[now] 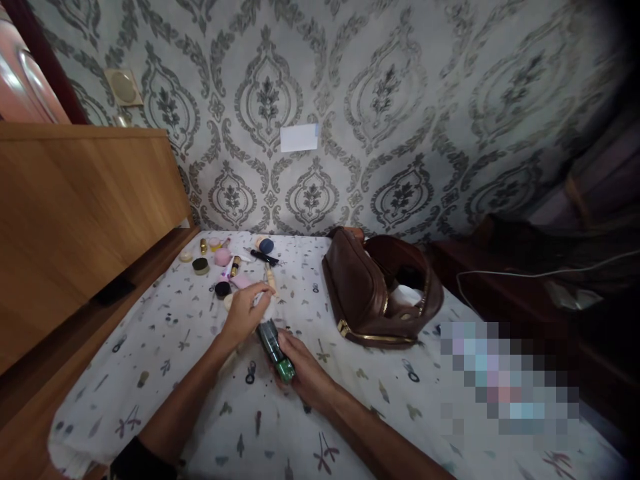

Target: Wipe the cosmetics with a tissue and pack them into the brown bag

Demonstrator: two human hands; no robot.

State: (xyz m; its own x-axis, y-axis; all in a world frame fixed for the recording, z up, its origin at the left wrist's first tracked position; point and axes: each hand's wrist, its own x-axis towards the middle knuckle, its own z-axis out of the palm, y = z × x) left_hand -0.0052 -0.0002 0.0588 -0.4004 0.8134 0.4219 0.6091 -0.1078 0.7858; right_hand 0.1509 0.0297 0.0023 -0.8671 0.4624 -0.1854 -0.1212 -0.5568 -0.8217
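Note:
My right hand [306,367] is wrapped round a clear bottle [271,341] with a green end, which it holds tilted above the bed. At the bottle's far end my left hand [247,312] is closed on a small white thing [266,309]; whether it is a cotton pad or a cap I cannot tell. Just beyond the left hand lies a slim beige tube [271,279]. A black round jar [223,289] is to the left of that hand, with a pink round item [222,257] and a dark green jar [201,266] farther back.
A brown leather bag [360,287] stands unzipped on the right, something white inside it. Several more cosmetics lie at the back left of the printed sheet [200,387], among them a black tube [265,257]. A wooden cabinet [85,220] borders the left; the patterned wall [345,187] is behind.

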